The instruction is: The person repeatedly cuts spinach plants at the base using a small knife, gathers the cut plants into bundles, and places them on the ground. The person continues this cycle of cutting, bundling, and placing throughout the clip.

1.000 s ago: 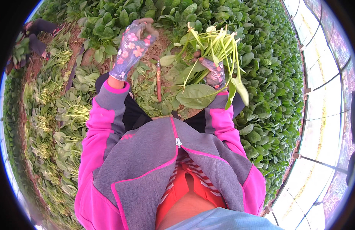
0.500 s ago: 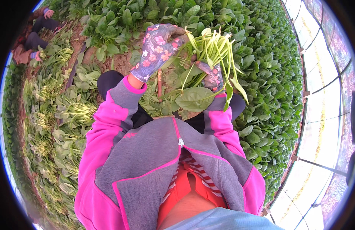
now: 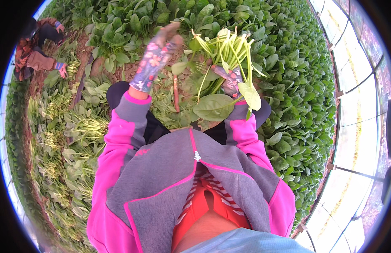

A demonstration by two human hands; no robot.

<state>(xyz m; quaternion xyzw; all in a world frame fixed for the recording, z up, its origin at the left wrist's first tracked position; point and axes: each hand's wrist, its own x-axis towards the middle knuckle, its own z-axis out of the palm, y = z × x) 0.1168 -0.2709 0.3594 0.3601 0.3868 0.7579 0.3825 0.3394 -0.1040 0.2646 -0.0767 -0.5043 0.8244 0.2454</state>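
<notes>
Left hand: floral glove [image 3: 158,52], raised over the ground; fingers blurred by motion, so whether they grip anything cannot be told.
Right hand: floral glove [image 3: 230,80], closed around the bunch of leafy greens.
Bunch of leafy greens [image 3: 232,50]: in the right hand, stem ends upward, to the right of the left hand and apart from it.
Obstruction: stems and drooping leaves cover part of the right hand; a broad leaf [image 3: 214,107] hangs beside its cuff.
Handle: reddish-brown rod [image 3: 176,93] on the ground, between and below the hands; its far end is unclear.
Ground: loose leaves [image 3: 159,107] around the handle, bare soil beyond.
Knees: dark left knee [image 3: 118,90] and right knee [image 3: 263,113], flanking the handle.
Standing crop: dense green plants [image 3: 301,80], ahead and right.
Cut rows: greens laid flat [image 3: 90,126], left.
Upper left: a co-worker [image 3: 37,59], gloved hands near the rows.
Far right: pale translucent wall [image 3: 358,139] with dark bars.
</notes>
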